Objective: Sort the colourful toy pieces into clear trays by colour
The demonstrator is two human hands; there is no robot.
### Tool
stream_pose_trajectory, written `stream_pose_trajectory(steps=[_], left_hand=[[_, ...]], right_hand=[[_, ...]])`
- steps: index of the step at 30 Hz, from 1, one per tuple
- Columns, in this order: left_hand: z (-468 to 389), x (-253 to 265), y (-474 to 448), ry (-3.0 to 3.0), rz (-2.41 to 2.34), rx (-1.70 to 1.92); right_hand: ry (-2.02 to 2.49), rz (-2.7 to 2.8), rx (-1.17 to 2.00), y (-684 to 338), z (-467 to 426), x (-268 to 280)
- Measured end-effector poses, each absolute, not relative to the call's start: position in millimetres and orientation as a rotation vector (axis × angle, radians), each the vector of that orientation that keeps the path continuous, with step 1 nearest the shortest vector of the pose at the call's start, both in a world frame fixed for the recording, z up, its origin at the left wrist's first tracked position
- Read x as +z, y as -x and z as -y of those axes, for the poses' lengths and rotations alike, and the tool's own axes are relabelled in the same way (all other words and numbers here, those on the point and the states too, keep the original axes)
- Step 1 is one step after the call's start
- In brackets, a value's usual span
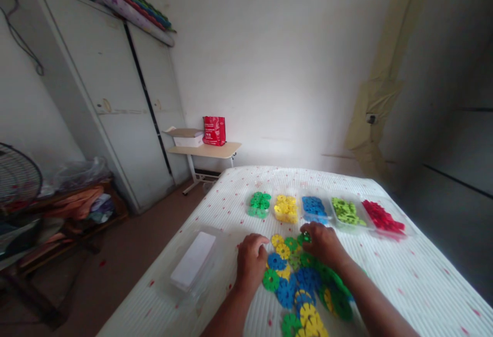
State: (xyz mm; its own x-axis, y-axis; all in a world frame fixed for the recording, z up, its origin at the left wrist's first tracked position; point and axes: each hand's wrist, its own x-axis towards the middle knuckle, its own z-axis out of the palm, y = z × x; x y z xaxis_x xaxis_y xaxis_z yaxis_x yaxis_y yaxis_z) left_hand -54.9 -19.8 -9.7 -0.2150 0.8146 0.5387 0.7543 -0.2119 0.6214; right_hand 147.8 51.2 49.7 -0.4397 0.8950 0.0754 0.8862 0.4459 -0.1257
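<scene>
A spread of notched plastic discs in green, yellow and blue covers the near middle of the tabletop. My left hand rests at the left edge of this spread, fingers curved and apart, with nothing visible between them. Closest to it are a blue disc, a green disc and a yellow disc. At the far side of the spread, my right hand has its fingertips closed on a green disc. Its forearm crosses above green and blue discs on the right, hiding some of them.
Beyond the discs stands a row of clear boxes holding green pieces, yellow pieces, blue pieces, lime pieces and red pieces. A clear case with a white slab lies on the left.
</scene>
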Motion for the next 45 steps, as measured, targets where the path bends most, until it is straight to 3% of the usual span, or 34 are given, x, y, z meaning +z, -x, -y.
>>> stream_pose_trajectory(steps=[13, 23, 35, 45], left_hand=[[19.6, -11.0, 55.3, -1.830, -1.938, 1.448], [19.6, -11.3, 55.7, -1.840, -1.916, 1.442], [17.9, -12.5, 56.3, -1.659, -1.869, 1.499], [18.4, -11.4, 59.5, -1.567, -1.863, 1.484]], right_hand=[[1.692, 2.498, 0.219, -148.7, -62.2, 40.4], [1.726, 2.603, -0.020, -135.3, -52.9, 38.5], [1.397, 2.460, -0.153, -78.8, -65.7, 123.6], [1.408, 2.380, -0.243, -30.4, -101.0, 129.6]])
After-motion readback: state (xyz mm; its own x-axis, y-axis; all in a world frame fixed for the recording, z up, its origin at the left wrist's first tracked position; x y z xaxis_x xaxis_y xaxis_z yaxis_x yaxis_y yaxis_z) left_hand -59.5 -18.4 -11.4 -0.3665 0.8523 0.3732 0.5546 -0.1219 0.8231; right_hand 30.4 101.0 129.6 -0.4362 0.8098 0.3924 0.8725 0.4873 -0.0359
